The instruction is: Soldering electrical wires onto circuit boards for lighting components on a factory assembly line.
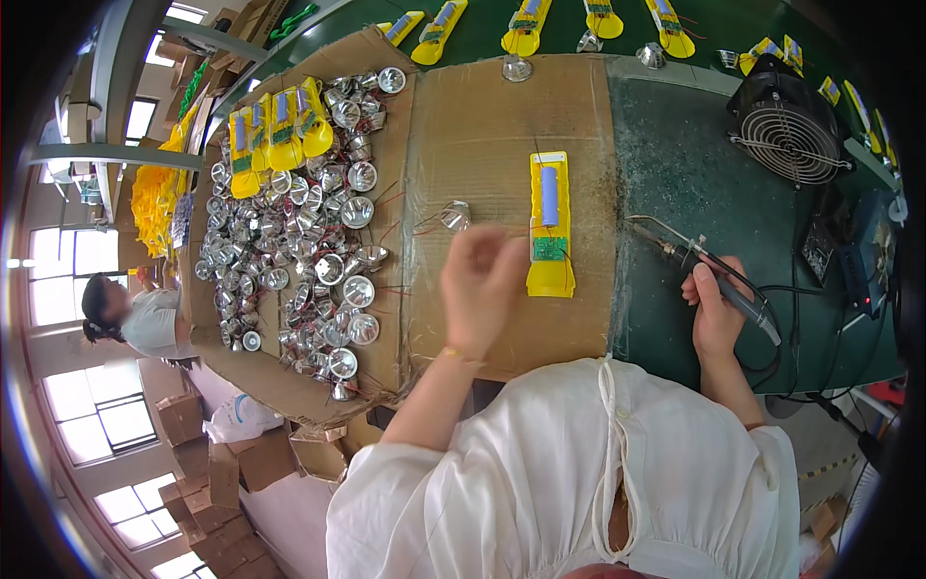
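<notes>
My left hand [479, 289] is over the cardboard, a little blurred, with its fingers curled together; what they hold, if anything, is hidden. Just beyond it lies a silver reflector cup [455, 215] with thin red wires. To its right a yellow plastic housing [552, 280] lies lengthwise, carrying a purple cylindrical battery [549, 197] and a green circuit board [549, 249]. My right hand [716, 307] is closed around a soldering iron [741, 293] with a thin metal tube alongside. The iron's tip points left, apart from the housing.
At left, a cardboard tray [395, 328] holds many wired reflector cups [333, 268] and several yellow housings [285, 145]. More housings [526, 27] line the far edge. At right stand a black fan [786, 130] and a blue box [863, 265] with cables. Another person [145, 314] is far left.
</notes>
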`<action>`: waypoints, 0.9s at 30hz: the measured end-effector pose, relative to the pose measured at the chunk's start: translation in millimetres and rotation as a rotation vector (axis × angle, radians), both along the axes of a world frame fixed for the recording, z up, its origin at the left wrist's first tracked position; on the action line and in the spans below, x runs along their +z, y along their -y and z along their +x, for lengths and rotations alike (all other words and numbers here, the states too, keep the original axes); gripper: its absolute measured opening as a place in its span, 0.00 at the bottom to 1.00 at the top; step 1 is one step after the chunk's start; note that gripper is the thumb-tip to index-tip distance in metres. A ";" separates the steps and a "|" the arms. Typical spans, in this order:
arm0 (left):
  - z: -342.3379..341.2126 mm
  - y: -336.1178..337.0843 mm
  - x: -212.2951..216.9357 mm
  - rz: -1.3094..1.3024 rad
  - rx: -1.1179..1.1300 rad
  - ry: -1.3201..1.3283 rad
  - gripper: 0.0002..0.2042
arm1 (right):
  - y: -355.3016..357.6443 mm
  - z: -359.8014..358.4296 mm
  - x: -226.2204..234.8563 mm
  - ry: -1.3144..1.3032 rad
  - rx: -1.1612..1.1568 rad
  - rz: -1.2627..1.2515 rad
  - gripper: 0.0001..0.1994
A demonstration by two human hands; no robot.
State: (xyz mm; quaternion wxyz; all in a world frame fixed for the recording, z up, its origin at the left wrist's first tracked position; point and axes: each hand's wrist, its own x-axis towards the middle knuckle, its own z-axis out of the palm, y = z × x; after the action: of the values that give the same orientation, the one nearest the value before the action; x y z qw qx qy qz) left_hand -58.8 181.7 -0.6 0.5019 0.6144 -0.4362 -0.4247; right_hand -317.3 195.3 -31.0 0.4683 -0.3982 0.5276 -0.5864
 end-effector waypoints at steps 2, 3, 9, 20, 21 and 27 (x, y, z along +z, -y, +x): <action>28.7 -8.8 1.4 0.193 0.170 -0.250 0.12 | -0.5 0.7 -0.8 0.007 0.006 -0.011 0.08; 44.5 -7.9 0.5 0.282 0.233 -0.293 0.14 | -0.8 1.5 1.1 0.005 0.006 -0.014 0.08; 91.2 74.8 20.5 0.571 -0.005 1.015 0.22 | -6.9 9.2 3.8 -0.019 0.034 0.011 0.07; 65.7 47.1 13.4 -0.052 -0.152 0.796 0.08 | -10.6 5.5 10.3 -0.019 0.022 0.015 0.07; 74.0 39.3 8.9 -0.134 -0.049 0.704 0.08 | -10.7 6.8 9.1 -0.005 0.047 0.014 0.07; 69.8 -27.1 38.0 -0.257 0.210 0.637 0.06 | -8.5 4.7 8.5 -0.069 0.024 -0.005 0.07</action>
State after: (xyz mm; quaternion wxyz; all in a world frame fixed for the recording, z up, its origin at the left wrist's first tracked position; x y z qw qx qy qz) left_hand 11.1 208.8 37.4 0.4551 0.6892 -0.5549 -0.0997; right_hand -312.6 203.9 -22.5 0.4556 -0.4256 0.5372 -0.5681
